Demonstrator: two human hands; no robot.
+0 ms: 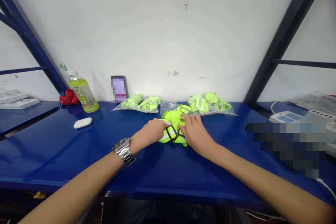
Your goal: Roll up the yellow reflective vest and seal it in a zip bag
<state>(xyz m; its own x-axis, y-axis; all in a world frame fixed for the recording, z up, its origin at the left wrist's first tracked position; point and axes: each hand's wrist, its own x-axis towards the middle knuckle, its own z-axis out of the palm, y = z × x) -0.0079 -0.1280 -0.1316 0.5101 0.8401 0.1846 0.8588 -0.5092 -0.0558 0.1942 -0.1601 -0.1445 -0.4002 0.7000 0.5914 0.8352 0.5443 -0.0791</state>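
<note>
A bundled neon-yellow reflective strap vest (172, 116), with grey bands and black plastic buckles (172, 133), rests on the blue table in front of me. My left hand (153, 131) grips its left side, fingers curled and thumb by the buckle; a metal watch sits on that wrist. From the right, my right hand (195, 131) closes its fingers on the bundle's other edge. Behind the bundle, partly hidden by it, is a clear plastic bag (168, 106). Bagged neon-yellow vests lie to the left (149, 103) and to the right (198, 103) near the wall.
On the left of the blue table (105, 168) stand a green-labelled drink bottle (82, 92), a red crumpled item (69, 97) and a white earphone case (83, 123). A phone (119, 88) leans against the wall. White devices (288, 117) and a blurred area are at right.
</note>
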